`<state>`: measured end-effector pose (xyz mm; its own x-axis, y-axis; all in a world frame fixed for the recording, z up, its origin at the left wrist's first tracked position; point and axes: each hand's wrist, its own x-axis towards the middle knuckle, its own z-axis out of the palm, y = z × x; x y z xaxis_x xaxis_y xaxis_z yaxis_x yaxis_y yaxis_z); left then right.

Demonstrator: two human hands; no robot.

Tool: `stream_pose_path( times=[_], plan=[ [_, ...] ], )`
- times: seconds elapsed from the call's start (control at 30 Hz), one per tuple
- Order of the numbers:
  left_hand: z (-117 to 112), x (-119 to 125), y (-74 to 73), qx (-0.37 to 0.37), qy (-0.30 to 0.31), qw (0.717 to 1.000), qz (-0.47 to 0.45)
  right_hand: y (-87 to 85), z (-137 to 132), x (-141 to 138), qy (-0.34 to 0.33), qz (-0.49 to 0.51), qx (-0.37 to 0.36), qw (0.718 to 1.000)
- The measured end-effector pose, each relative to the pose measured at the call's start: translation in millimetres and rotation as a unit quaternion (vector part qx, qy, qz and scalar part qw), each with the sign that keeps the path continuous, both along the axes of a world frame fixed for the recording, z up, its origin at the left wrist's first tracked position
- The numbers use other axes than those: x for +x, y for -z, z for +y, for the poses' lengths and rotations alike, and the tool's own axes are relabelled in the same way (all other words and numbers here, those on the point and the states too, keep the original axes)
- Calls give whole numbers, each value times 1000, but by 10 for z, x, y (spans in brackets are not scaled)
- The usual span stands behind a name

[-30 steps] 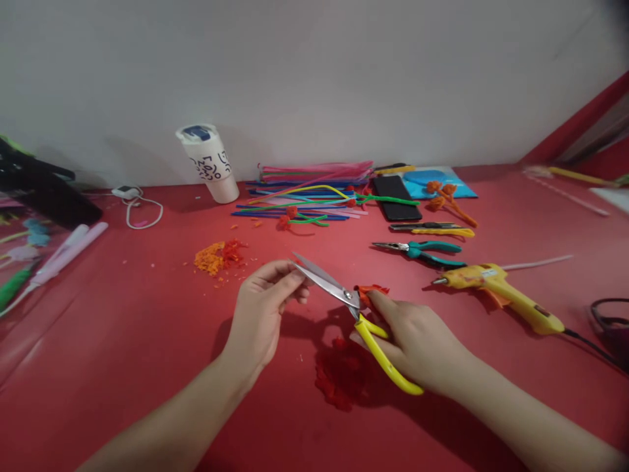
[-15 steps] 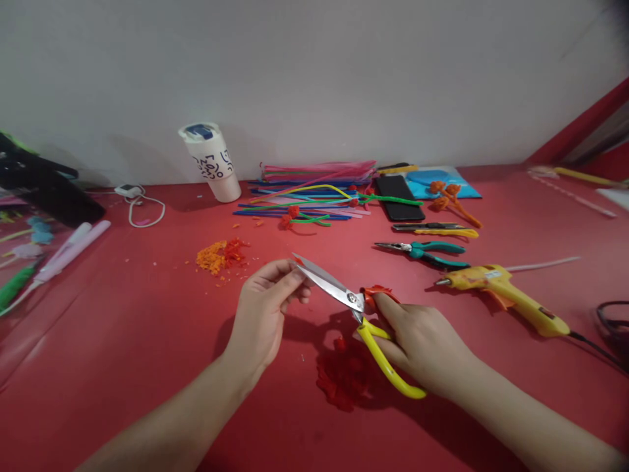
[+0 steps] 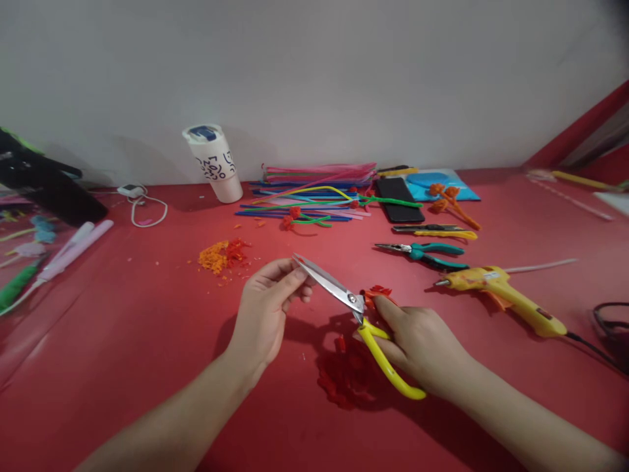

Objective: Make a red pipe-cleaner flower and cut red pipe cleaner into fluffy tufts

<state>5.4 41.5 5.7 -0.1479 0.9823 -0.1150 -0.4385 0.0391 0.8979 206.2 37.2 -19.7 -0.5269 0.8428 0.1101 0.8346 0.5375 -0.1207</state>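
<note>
My left hand (image 3: pixel 268 298) is closed in a pinch on a small red piece (image 3: pixel 299 260), mostly hidden by the fingers and the blade tips. In my right hand (image 3: pixel 417 341) are scissors (image 3: pixel 329 285) with silver blades and yellow handles. Their tips point left and touch or nearly touch the red piece. By the scissors' pivot, against my right fingers, sits something red-orange and ruffled (image 3: pixel 377 295); I cannot tell whether it is held too. Below the scissors a heap of red pieces (image 3: pixel 344 380) lies on the table.
Orange and red clippings (image 3: pixel 216 257) lie left of centre. Behind are a white tumbler (image 3: pixel 216 167), pipe cleaners (image 3: pixel 304 190) and a phone (image 3: pixel 399 200). On the right lie pliers (image 3: pixel 422 251), a box cutter (image 3: pixel 435 229) and a yellow glue gun (image 3: pixel 511 301).
The view has shifted very slightly. Both hands and the scissors stay almost in place, with the blades still at the red piece.
</note>
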Motion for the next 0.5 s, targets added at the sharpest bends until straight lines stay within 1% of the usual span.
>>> stream_pose_path(
  times=[0.1, 0.2, 0.27, 0.33, 0.4, 0.43, 0.5],
  plan=[
    [3, -8, 5, 5, 4, 1000, -4, -19, 10, -15, 21, 16, -19, 999],
    [2, -11, 12, 4, 16, 1000, -6, -66, 17, -40, 49, 60, -73, 994],
    [0, -3, 19, -9, 36, 999, -7, -114, 19, -60, 62, 100, -119, 986],
    [-7, 16, 31, -32, 74, 997, -2, -165, 17, -82, 70, 146, -155, 975],
    [-22, 46, 44, -54, 125, 991, 11, -206, 13, -108, 70, 210, -190, 956],
    [-31, 64, 50, -62, 152, 986, 20, -220, 10, -123, 68, 249, -210, 943],
    [-54, 106, 64, -72, 193, 978, 39, -230, 0, -157, 75, 328, -259, 905]
  ],
)
